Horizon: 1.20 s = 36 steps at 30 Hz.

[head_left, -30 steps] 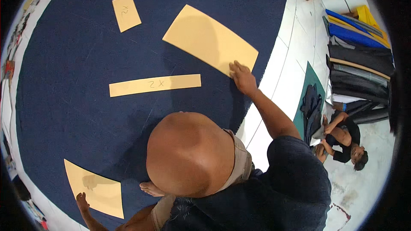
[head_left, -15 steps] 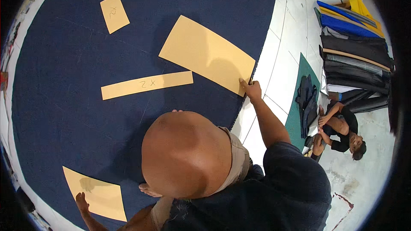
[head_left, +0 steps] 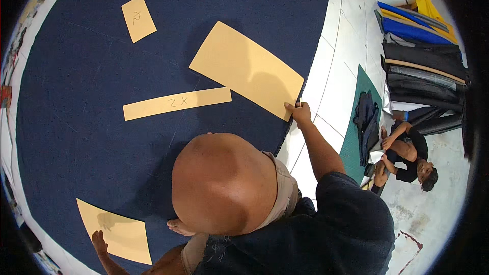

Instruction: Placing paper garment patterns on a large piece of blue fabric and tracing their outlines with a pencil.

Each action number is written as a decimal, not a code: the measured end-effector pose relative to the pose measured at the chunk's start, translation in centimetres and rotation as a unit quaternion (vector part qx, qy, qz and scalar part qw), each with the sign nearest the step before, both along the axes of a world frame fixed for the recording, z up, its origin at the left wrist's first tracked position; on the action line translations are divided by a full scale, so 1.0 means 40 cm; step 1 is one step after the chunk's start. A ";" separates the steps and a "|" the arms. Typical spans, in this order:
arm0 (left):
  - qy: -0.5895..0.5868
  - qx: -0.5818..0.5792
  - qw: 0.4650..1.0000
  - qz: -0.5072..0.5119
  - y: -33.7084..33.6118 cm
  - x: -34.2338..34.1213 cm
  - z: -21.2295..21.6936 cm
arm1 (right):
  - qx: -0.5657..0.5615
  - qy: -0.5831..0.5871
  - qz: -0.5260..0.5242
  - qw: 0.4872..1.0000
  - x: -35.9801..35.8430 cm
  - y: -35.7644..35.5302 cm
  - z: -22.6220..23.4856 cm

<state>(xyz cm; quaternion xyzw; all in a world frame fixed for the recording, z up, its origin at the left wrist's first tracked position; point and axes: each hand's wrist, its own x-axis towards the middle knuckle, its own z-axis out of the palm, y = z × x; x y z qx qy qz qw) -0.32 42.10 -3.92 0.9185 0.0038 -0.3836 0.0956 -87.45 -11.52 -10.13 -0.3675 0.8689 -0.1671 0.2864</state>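
A large tan card pattern piece (head_left: 244,66) lies on dark navy cloth (head_left: 91,158). My right hand (head_left: 301,113) pinches its near right corner at the cloth's frayed edge, and a small pale stick pokes up from the fingers. Close to the large piece's left edge rests a long narrow card strip (head_left: 178,104) with handwritten marks. At lower left, my left hand (head_left: 100,243) is over another card piece (head_left: 125,237), fingers apart; whether it touches the card I cannot tell. My bent knee (head_left: 224,183) and a bare foot are between the hands.
A smaller marked card (head_left: 138,19) lies farther off. Right of the cloth are white floor tiles (head_left: 336,46), a green mat (head_left: 351,147) with a dark folded garment (head_left: 365,127), stacked fabric rolls (head_left: 425,69), and another person (head_left: 407,155) sitting on the floor.
The large card has turned slightly, its right end coming nearer to me along with my right hand. My left hand stays over the lower-left card. The whole view has shifted a little.
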 end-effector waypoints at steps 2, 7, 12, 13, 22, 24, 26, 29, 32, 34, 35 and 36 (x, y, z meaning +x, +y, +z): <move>0.011 0.003 1.000 0.008 -0.009 -0.006 -0.005 | 0.001 -0.023 0.001 1.000 -0.013 0.001 0.004; 0.006 0.033 0.999 -0.011 0.007 0.000 -0.009 | -0.002 -0.037 0.019 0.999 -0.006 0.009 0.020; -0.020 0.011 0.999 0.023 0.027 -0.004 -0.025 | -0.008 -0.040 0.038 0.998 -0.035 0.011 -0.004; 0.005 0.038 0.999 0.034 0.030 -0.001 -0.019 | -0.008 -0.041 0.039 0.998 -0.032 0.011 -0.002; -0.001 0.031 0.999 0.023 0.049 -0.003 -0.003 | -0.008 -0.060 0.056 0.997 -0.019 0.012 0.016; -0.006 0.019 1.000 0.010 0.051 -0.012 -0.005 | 0.001 -0.036 0.046 0.998 -0.012 0.012 0.030; -0.011 0.005 1.000 -0.003 0.046 -0.014 -0.012 | -0.011 -0.046 0.050 0.998 -0.019 0.018 0.031; -0.007 0.018 1.000 0.023 0.064 0.001 0.002 | -0.020 -0.062 0.058 0.996 -0.012 0.016 0.020; 0.001 -0.017 1.000 0.015 0.068 0.001 0.008 | -0.030 -0.057 0.051 0.997 -0.011 0.022 0.010; -0.013 0.006 1.000 0.018 0.049 -0.023 -0.006 | -0.028 -0.052 0.056 0.997 -0.012 0.020 0.020; -0.022 0.029 0.999 0.014 0.020 -0.037 -0.020 | -0.026 -0.043 0.055 0.997 -0.016 0.021 0.036; -0.025 0.028 0.999 0.015 0.009 -0.036 -0.015 | -0.036 -0.053 0.057 0.996 -0.019 0.023 0.034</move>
